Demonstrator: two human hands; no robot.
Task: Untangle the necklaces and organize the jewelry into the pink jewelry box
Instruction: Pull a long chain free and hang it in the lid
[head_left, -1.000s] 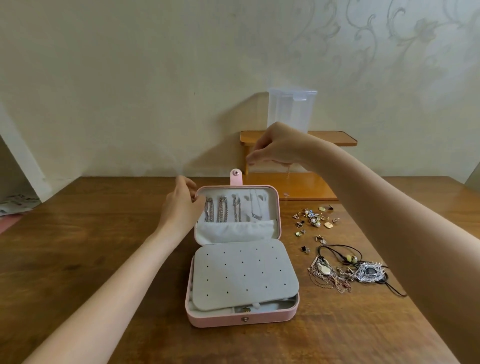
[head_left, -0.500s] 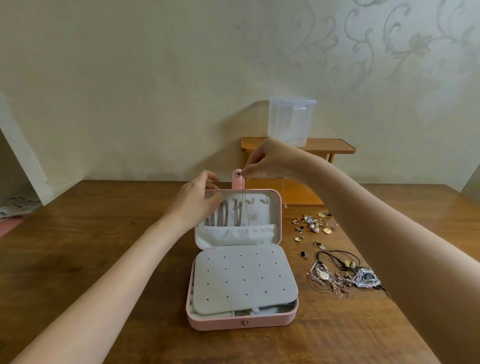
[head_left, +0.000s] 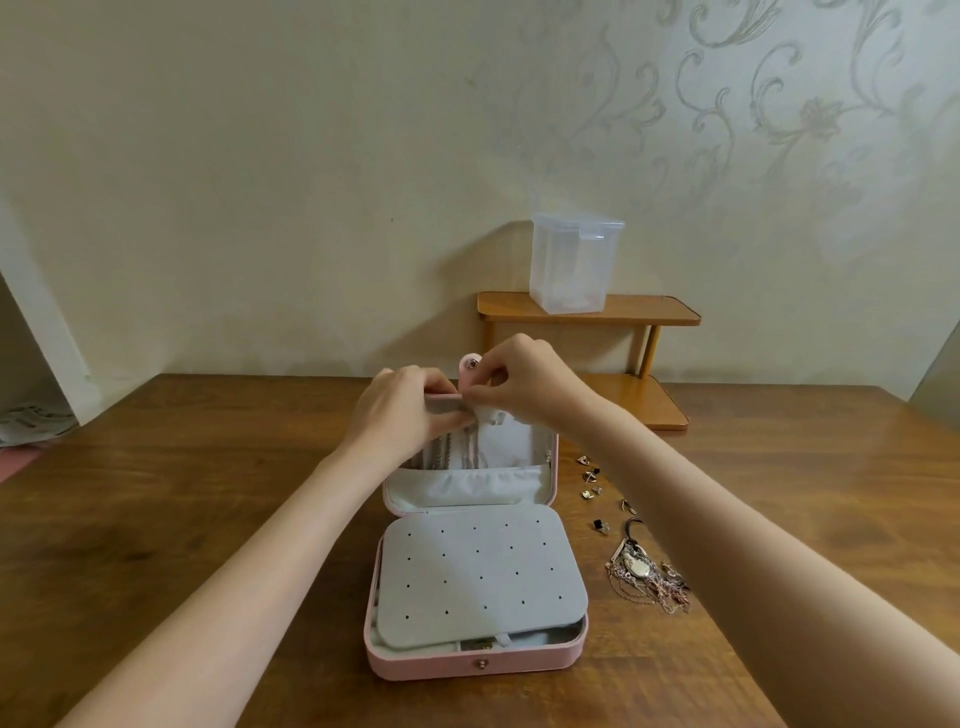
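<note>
In the head view, both hands are working at the top edge of the raised lid of the pink rectangular jewelry box (head_left: 470, 667), which is sitting open on the brown wooden worktop (head_left: 182, 519). The left hand (head_left: 397, 410) is curling its fingers over the lid's rim and holding it steady. The right hand (head_left: 524, 382) is pinching something very fine just below the pink snap tab (head_left: 471, 365); judging by the task, it is hanging a thin necklace on one of the lid's hooks, though the chain itself is too fine to make out at the pinch.

The step in hand appears to be storing one untangled necklace. The next move likely calls for seating the chain on its hook, letting the rest drop into the white fabric pocket (head_left: 467, 486), then turning to the pile on the right.

Inside the lid, several pink-gold chains (head_left: 444, 452) are hanging side by side, their lower ends going into the pocket. Over the box's base a grey felt panel with small holes (head_left: 480, 574) is lying slightly askew, holding nothing; a small gold piece is showing in the compartment under its front edge.

Still outside the box, a tangled heap of chains and pendants (head_left: 647, 577) and scattered small earrings (head_left: 592, 483) are lying on the worktop to its right. A clear plastic tub (head_left: 574, 267) is standing on a small wooden shelf (head_left: 665, 314) by the wall; its contents cannot be made out.
</note>
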